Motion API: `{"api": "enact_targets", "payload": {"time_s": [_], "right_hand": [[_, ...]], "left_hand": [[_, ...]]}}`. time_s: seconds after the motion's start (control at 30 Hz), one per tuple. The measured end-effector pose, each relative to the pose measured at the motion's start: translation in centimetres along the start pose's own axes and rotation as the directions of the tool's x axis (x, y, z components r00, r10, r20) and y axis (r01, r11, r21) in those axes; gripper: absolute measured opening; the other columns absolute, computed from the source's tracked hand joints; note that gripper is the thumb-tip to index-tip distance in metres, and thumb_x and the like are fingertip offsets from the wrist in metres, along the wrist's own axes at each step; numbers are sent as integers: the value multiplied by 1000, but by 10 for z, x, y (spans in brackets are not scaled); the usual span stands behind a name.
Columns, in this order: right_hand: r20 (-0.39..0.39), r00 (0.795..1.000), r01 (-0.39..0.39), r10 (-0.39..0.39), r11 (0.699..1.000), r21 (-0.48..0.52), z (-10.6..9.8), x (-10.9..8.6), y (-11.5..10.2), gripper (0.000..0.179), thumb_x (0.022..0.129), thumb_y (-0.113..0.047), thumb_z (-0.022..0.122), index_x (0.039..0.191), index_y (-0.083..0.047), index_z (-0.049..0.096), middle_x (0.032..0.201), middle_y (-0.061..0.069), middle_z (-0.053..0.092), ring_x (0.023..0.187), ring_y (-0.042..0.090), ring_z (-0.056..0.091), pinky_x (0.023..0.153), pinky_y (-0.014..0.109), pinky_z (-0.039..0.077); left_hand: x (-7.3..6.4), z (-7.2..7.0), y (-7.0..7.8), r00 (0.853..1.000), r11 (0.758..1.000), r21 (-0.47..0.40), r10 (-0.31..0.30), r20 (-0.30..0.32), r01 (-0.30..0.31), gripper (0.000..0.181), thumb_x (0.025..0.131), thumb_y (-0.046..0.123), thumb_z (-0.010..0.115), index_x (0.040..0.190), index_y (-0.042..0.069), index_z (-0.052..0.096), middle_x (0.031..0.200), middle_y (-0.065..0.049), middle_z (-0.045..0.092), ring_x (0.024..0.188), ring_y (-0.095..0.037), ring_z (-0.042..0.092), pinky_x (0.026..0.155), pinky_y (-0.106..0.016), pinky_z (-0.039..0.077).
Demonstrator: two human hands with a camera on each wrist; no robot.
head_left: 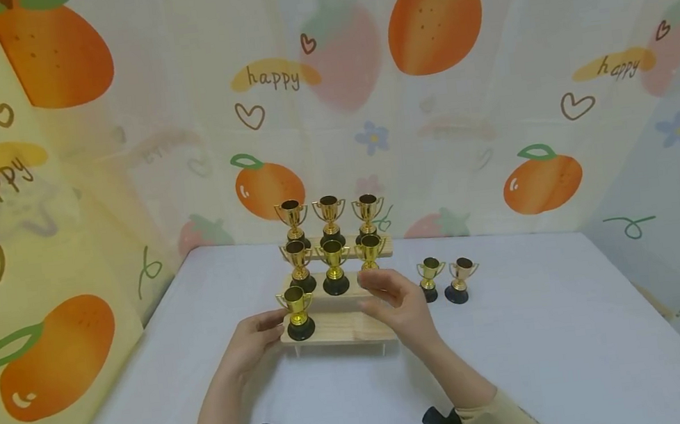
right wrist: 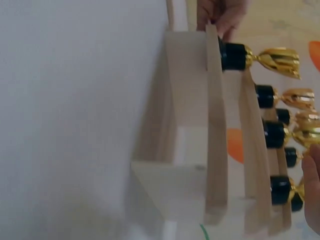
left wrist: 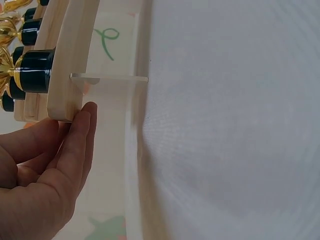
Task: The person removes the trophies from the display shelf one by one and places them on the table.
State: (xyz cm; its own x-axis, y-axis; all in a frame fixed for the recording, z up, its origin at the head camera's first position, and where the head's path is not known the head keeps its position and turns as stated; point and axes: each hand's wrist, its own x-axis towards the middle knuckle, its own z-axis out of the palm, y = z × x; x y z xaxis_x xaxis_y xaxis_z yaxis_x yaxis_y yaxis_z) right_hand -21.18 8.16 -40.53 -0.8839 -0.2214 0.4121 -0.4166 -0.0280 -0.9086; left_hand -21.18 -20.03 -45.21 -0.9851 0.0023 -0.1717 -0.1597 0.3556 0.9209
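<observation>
A tiered wooden display stand with clear legs bears several small gold trophies on black bases. At the end of its lowest board, my left hand pinches the wood, fingertips reaching under the edge. One trophy stands on that board near the left end. My right hand is at the right side of the stand, loosely bent, with thumb and fingers apart. It is beside the right-hand trophy of the middle tier and hides that base in the head view. Whether it touches this trophy I cannot tell.
Two more trophies, one nearer the stand and one farther right, stand upright on the white tabletop. Behind the table hangs a fruit-print cloth, which also covers the left and right sides.
</observation>
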Motion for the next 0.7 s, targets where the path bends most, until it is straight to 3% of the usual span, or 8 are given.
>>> {"api": "enact_targets", "payload": {"time_s": [0.13,0.27,0.7], "right_hand": [[28,997,-74,73,997,33,19,5,4,45,83,-6,77,125,-1,61,130,21,64,122,32,62,107,26,50],[51,994,-104,102,993,47,36,11,8,46,82,-5,78,124,0,61,129,20,64,122,34,61,106,28,51],[96,984,-154,149,987,43,66,24,15,48,82,-7,79,126,-3,62,130,17,65,122,31,62,105,30,52]], "left_hand": [[0,-1,0,1000,1000,-10,0,5,0,41,97,4,53,137,-2,55,142,-26,54,127,-32,58,99,-32,56],[1,0,-2,1000,1000,-30,-1,9,1,41,97,4,53,137,-3,54,142,-27,53,125,-30,59,98,-31,57],[2,0,-2,1000,1000,4,5,-3,-5,40,97,5,53,136,-1,56,143,-26,54,127,-33,58,98,-37,57]]}}
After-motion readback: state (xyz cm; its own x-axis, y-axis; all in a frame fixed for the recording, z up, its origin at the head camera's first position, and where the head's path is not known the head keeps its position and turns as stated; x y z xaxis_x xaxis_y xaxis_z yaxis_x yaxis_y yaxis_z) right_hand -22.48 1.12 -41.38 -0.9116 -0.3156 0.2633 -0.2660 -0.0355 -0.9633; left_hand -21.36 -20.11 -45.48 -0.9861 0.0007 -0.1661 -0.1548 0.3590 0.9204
